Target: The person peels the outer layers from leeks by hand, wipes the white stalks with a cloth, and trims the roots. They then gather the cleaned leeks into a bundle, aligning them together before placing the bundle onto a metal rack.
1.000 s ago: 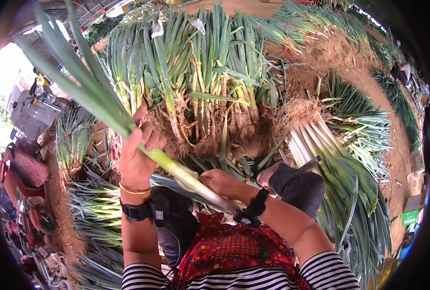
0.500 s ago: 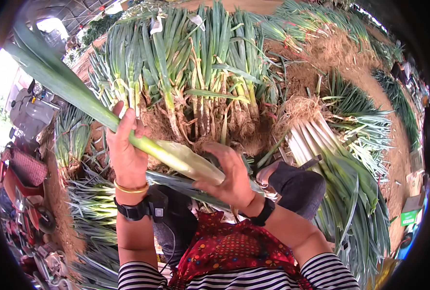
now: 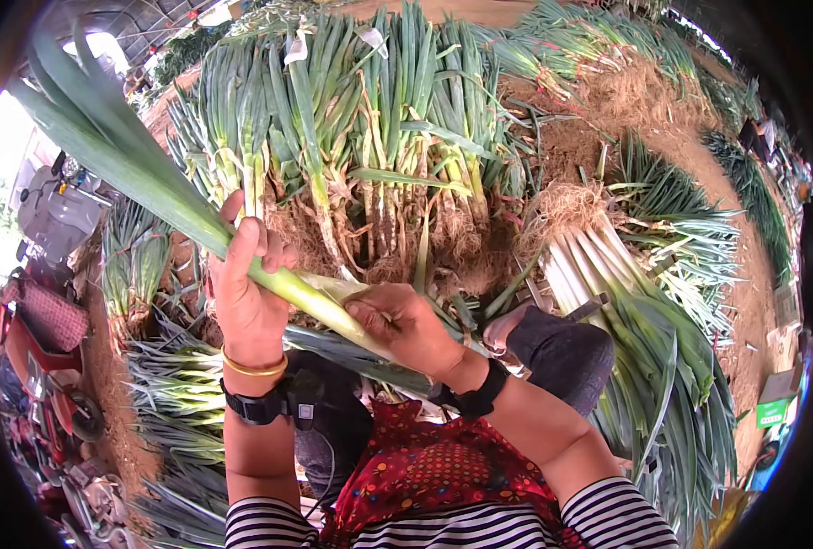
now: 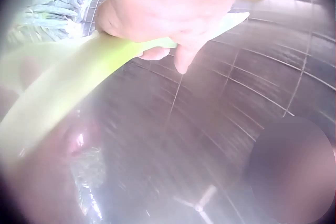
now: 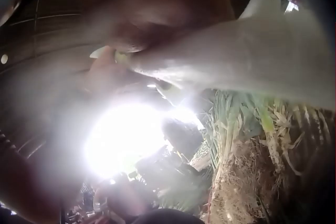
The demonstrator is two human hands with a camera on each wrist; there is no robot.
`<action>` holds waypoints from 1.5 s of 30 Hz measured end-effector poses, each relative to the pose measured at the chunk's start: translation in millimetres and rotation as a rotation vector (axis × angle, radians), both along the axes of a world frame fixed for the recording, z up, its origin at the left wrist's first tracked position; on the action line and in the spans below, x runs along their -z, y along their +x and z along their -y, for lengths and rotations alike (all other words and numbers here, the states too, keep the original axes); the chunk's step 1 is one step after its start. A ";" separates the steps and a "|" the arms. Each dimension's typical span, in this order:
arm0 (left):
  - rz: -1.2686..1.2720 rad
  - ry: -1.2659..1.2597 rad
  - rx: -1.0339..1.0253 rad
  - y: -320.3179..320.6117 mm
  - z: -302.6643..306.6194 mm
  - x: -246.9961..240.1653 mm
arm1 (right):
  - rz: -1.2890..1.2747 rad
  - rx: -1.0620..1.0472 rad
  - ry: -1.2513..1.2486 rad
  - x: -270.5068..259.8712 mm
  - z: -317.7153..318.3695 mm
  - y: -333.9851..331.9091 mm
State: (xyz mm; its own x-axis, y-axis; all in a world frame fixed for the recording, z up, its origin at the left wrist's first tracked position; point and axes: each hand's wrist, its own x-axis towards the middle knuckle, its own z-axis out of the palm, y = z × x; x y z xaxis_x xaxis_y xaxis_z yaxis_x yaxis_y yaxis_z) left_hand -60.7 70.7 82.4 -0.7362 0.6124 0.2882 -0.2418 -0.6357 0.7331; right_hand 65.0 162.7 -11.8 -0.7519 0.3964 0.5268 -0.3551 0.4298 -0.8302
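Observation:
A long green onion (image 3: 313,302) slants across the person's lap, leaves to the upper left and pale stalk toward the right hand. The left hand (image 3: 249,284) grips it where the leaves meet the stalk, thumb and fingers wrapped about it. On the pale part, the right hand (image 3: 406,328) has its fingers curled, pinching a loose outer layer (image 3: 333,286) that stands away from the stalk. The left wrist view shows the stalk (image 4: 68,82) running down from under the left hand (image 4: 168,8). Close up in the right wrist view is the whitish stalk (image 5: 247,61); its lower end is hidden.
Upright bundles of green onions (image 3: 333,119) with dirty roots stand in front. A cleaned white-stalked bunch (image 3: 644,311) lies at the right beside the knee. More bundles (image 3: 182,384) lie at the left, near a red vehicle (image 3: 45,320).
The right hand came off the lower stalk, opened above it, then returned to pinch higher up. The outer layer now stands loose. The left hand shifted slightly left and lower, keeping its grip.

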 end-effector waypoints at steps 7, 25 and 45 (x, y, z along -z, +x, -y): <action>-0.014 0.022 0.058 -9.1 6.7 1.5 | 0.048 0.055 -0.645 7.7 -26.7 10.0; -0.075 -0.037 -0.069 -16.7 10.5 -2.1 | 0.024 -0.322 -1.208 8.9 -35.6 24.7; 0.014 0.199 0.180 -48.9 19.5 -19.9 | 0.428 -0.513 -0.633 61.4 -11.7 49.5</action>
State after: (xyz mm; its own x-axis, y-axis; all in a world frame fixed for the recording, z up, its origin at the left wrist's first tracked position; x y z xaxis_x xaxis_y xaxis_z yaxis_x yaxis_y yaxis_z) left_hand -109.7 51.1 102.2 -0.6251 0.6662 0.4066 -0.3730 -0.7126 0.5942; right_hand 114.4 174.3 -73.2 -0.9961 0.0799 -0.0385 0.0151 -0.2750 -0.9613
